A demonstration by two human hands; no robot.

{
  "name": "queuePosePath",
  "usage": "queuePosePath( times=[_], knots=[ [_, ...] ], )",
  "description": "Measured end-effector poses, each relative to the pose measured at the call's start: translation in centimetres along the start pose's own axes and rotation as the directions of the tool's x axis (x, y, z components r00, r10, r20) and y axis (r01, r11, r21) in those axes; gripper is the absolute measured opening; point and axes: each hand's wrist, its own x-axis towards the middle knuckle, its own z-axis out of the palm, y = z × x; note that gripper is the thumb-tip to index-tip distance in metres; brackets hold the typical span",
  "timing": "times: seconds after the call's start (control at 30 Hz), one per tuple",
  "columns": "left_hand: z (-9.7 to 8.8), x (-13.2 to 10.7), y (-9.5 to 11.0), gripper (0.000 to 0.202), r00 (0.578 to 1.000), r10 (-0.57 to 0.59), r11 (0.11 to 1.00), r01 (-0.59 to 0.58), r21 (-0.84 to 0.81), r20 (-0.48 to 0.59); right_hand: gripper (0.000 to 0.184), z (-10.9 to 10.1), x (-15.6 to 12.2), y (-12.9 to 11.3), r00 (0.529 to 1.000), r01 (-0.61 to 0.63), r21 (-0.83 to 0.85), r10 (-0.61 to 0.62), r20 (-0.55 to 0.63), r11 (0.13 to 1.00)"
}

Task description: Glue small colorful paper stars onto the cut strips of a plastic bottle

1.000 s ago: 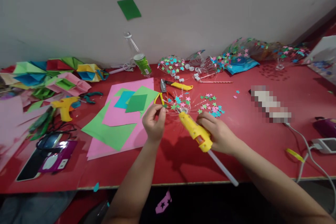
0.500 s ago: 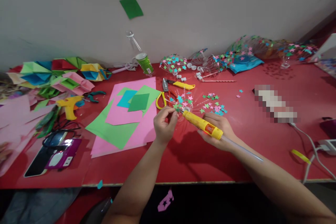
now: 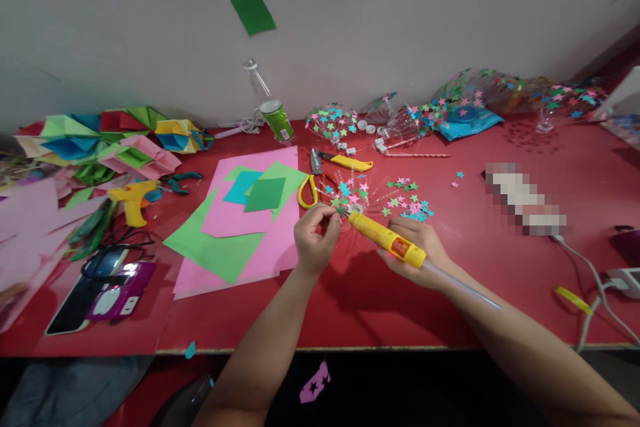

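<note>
My right hand (image 3: 420,243) is wrapped round a yellow hot glue gun (image 3: 385,237) with a clear glue stick (image 3: 463,283) jutting from its back end. The nozzle points left, toward the fingertips of my left hand (image 3: 317,237). Thumb and forefinger of that hand pinch a small green paper star (image 3: 341,211), partly hidden, right at the nozzle. Just behind both hands stands a clear plastic piece with thin strands (image 3: 370,203), bearing pink, blue and green stars. Loose paper stars (image 3: 407,203) lie to its right on the red table (image 3: 480,267).
Scissors with yellow handles (image 3: 307,190), a yellow utility knife (image 3: 351,162) and coloured paper sheets (image 3: 230,253) lie left of centre. Another yellow glue gun (image 3: 133,200) and a phone (image 3: 70,310) are further left. Finished star pieces (image 3: 333,121) line the wall. A white cable (image 3: 585,263) runs at right.
Both hands, the glue gun and the star stay practically in place; the view has only shifted very slightly.
</note>
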Motion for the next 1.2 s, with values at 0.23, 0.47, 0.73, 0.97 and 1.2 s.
queuePosePath(
  times=[0.23,0.47,0.73,0.97,1.2],
  knots=[
    [-0.06,0.02,0.07,0.017,1.0,0.001,1.0,-0.001,-0.001,-0.003,0.024,0.09,-0.05,0.16,1.0,0.01,-0.002,-0.01,0.001,1.0],
    [0.0,0.09,0.17,0.018,1.0,0.014,0.999,-0.014,0.034,-0.006,0.023,0.0,0.07,0.01,1.0,0.013,0.009,-0.013,-0.003,1.0],
    [0.02,0.02,0.04,0.017,1.0,0.014,0.999,-0.014,0.032,-0.002,0.024,0.13,-0.09,0.26,1.0,0.015,-0.01,-0.015,-0.002,1.0],
    [0.01,0.07,0.01,0.017,0.999,0.039,0.998,-0.039,0.042,0.004,0.025,0.21,-0.01,0.24,1.0,0.006,-0.013,-0.006,-0.003,1.0],
    [-0.29,0.07,-0.17,0.012,0.972,0.231,0.958,-0.233,0.165,0.028,0.024,-0.35,0.01,0.26,1.0,0.004,-0.067,-0.003,0.004,0.998]
  ],
)
